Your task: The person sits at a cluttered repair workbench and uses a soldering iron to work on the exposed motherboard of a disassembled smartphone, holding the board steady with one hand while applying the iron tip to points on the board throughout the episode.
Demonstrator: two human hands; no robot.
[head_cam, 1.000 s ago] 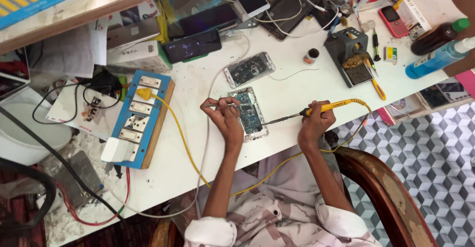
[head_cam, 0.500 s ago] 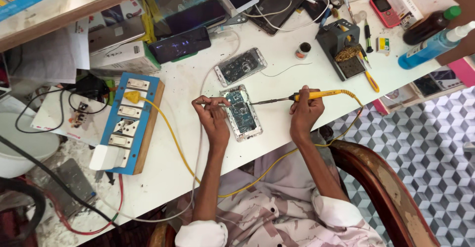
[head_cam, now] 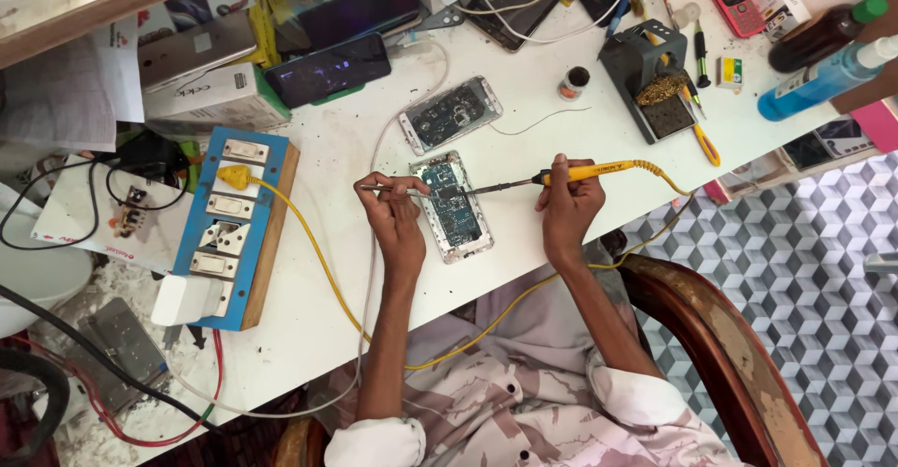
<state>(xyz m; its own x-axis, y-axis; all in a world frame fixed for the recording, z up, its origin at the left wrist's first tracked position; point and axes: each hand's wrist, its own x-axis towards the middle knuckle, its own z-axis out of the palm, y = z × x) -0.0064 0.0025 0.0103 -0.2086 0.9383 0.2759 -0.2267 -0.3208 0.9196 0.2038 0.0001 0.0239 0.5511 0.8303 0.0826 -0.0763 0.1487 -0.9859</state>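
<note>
Between the fingertips of the left hand sits a thin metal tool, probably tweezers, pinched shut and lying level, its tip reaching the upper left edge of the opened phone. Across from it, the right hand is closed around the yellow handle of a soldering iron, whose dark tip points left and meets the circuit board near the phone's top. That phone lies back-open on the white worktable, between the two hands. Just above it rests a second opened phone, tilted. Farther right stands a dark iron stand with brass wool. Off to the left lies a blue switchboard on wood, a yellow plug and cable running from it.
</note>
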